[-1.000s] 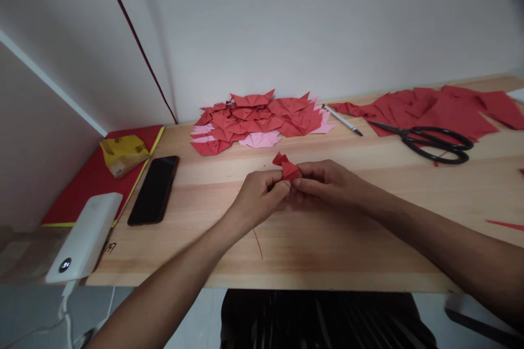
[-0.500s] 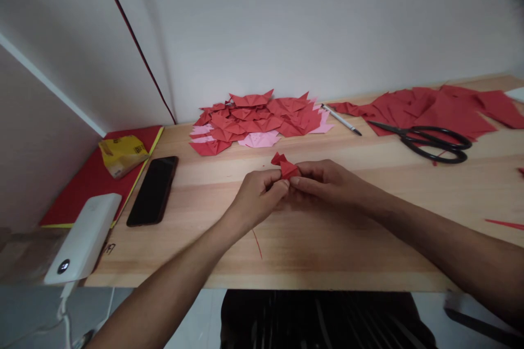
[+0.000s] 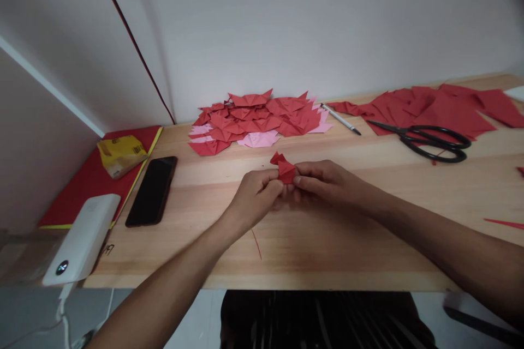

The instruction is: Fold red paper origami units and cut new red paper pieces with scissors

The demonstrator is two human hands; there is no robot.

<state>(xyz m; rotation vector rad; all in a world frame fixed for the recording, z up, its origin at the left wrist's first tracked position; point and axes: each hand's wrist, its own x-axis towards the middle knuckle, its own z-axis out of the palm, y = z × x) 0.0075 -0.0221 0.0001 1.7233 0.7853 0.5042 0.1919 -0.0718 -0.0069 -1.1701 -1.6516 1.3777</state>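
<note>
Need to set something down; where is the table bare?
Bare wood shows between the phone and left hand, between the right hand and scissors, and along the near edge between the forearms, right of the red sliver. Crowded: by the wall (folded paper, pen, red sheets) and the left end (power bank, packet).

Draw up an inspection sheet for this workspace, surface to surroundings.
Surface: wooden tabletop, a thin red strip near the front edge.
Work pieces: small folded red paper held; red and pink folded papers and red paper sheets near the wall; scissors partly on the sheets.
Clutter: smartphone, power bank, white pen, yellow packet.
Hands: left hand and right hand both grip the small folded red paper.
Cables: white cable at the power bank.
Surroundings: pale wall behind.
</note>
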